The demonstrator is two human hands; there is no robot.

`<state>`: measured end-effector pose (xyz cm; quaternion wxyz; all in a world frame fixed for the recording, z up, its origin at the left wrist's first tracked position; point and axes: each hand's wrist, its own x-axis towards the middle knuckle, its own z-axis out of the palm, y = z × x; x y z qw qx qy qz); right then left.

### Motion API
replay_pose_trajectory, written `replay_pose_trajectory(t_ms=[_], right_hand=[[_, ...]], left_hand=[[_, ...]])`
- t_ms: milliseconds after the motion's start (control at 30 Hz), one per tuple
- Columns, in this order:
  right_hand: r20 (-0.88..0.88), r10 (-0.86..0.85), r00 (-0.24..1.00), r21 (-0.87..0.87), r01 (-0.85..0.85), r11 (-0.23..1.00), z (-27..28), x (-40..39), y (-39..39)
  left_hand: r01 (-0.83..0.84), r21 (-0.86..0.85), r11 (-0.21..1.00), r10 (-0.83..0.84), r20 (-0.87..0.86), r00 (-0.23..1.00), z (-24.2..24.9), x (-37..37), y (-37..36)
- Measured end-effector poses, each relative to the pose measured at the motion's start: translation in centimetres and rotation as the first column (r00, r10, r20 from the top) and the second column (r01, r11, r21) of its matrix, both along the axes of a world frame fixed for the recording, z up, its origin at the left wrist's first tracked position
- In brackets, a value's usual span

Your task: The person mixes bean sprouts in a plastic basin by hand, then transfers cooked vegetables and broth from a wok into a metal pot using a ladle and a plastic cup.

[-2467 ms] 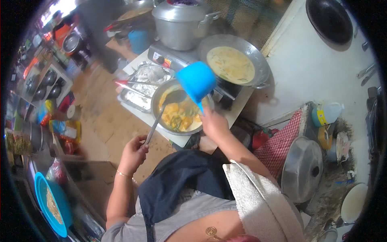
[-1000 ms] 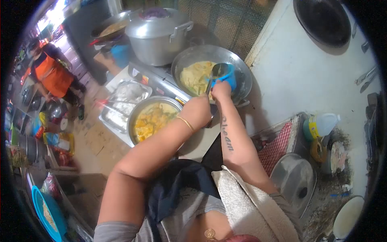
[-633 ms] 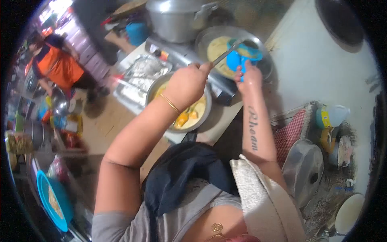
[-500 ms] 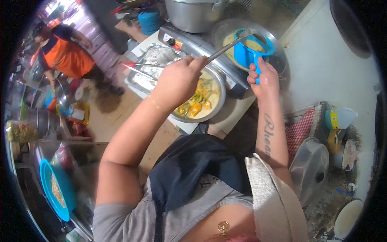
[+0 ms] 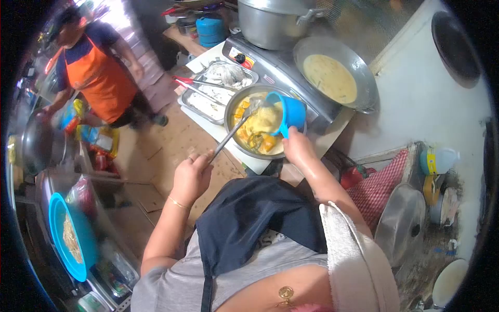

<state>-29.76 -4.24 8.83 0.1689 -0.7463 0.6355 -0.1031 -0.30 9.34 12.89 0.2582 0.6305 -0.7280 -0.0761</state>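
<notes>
My left hand (image 5: 193, 177) is wrapped round the long handle of a metal ladle (image 5: 232, 136), whose head sits in the food in a round metal basin (image 5: 230, 111). Vegetables, among them orange chunks like squash (image 5: 269, 142), lie in pale yellow broth there. My right hand (image 5: 300, 146) grips the handle of a blue plastic dipper (image 5: 294, 113). Tipped over the basin, the dipper pours creamy yellow liquid (image 5: 264, 118) onto the vegetables. Just beyond it, a wide metal wok (image 5: 367, 83) holds similar pale yellow liquid on the gas stove (image 5: 280, 73).
Behind the basin is a metal tray (image 5: 253, 78) of white food, with red-handled tongs (image 5: 193, 81) across it. A large pot (image 5: 270, 26) stands at the back. To the left, a person in an orange apron (image 5: 99, 78) is at work. A blue basin (image 5: 89, 244) sits lower left.
The dipper has moved from over the wok to the basin and now pours. My left hand has drawn back, lowering the ladle from over the wok into the basin.
</notes>
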Motion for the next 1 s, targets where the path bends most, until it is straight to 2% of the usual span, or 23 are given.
replay_pose_trajectory(t_ms=[67,167,267,367,467,567,700,767,800,867,933,967,1000], right_hand=[[-0.106,0.031,0.994,0.061,-0.025,0.998,-0.5,0.9,0.1],[-0.274,0.1,0.957,-0.003,-0.105,0.994,-0.6,1.6,0.0],[-0.344,0.159,0.926,0.089,-0.136,0.987,0.1,1.7,-0.5],[-0.436,0.104,0.894,-0.131,-0.177,0.976,0.2,1.3,-0.6],[-0.477,0.095,0.874,-0.201,-0.214,0.956,1.7,0.6,-0.4],[-0.472,0.049,0.88,-0.258,-0.191,0.947,1.6,-0.3,-0.6],[-0.382,0.04,0.923,-0.27,-0.153,0.951,1.8,-1.3,-0.1],[-0.371,0.032,0.928,-0.315,-0.158,0.936,1.8,-2.2,0.4],[-0.352,0.056,0.934,-0.301,-0.17,0.938,1.7,-2.6,0.4],[-0.314,0.083,0.946,-0.278,-0.175,0.944,1.5,-3.6,0.5],[-0.266,0.16,0.951,-0.296,-0.239,0.925,2.1,-4.5,0.9],[-0.233,0.204,0.951,-0.317,-0.272,0.909,2.7,-5.0,1.0],[-0.202,0.248,0.947,-0.337,-0.305,0.891,3.3,-5.6,1.1]], left_hand=[[-0.018,0.023,1.0,0.017,0.033,0.999,-0.6,0.6,1.1],[-0.045,0.019,0.999,0.043,0.063,0.997,-0.7,1.2,2.2],[-0.065,0.017,0.998,0.064,0.084,0.994,-0.5,1.8,2.6],[-0.096,0.043,0.994,0.089,0.145,0.985,0.2,2.3,2.8],[-0.081,0.092,0.992,0.066,0.159,0.985,1.2,2.3,2.4],[-0.053,0.203,0.978,0.014,0.184,0.983,-1.1,1.6,0.5],[-0.037,0.192,0.981,0.025,0.067,0.997,-3.7,-1.2,-2.5],[-0.049,0.216,0.975,0.04,0.047,0.998,-2.8,-2.3,-2.7],[-0.057,0.158,0.986,0.051,0.04,0.998,-2.4,-2.4,-2.4],[-0.073,0.212,0.974,0.068,0.031,0.997,0.7,-2.1,-1.6],[-0.166,0.31,0.936,0.17,0.016,0.985,2.7,-1.4,-1.0],[-0.164,0.33,0.93,0.169,0.012,0.985,4.0,-1.1,-1.1],[-0.195,0.424,0.885,0.259,-0.099,0.961,5.3,-1.3,-1.4]])
